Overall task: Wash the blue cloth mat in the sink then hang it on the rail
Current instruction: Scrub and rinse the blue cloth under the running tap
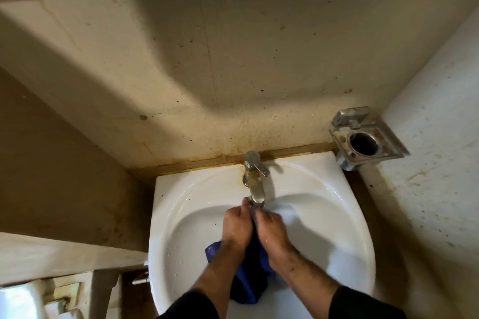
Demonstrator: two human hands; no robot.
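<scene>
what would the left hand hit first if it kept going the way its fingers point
Most likely the faucet spout: the left hand, gripping the blue cloth mat, points up the basin with its fingertips just short of the spout's tip. Depth is unclear; it might pass below it.

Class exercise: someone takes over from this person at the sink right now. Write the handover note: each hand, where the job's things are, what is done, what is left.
Left hand: closed on the blue cloth mat, fingers up near the tap spout.
Right hand: also closed on the mat, pressed close beside the left.
Mat: bunched between both hands over the white sink, its lower part hanging into the basin, top end just under the tap.
Done: mat is in the sink, washing under way. Water flow cannot be told.
Left: finish washing, then hang it on the rail, which is not in view.
</scene>
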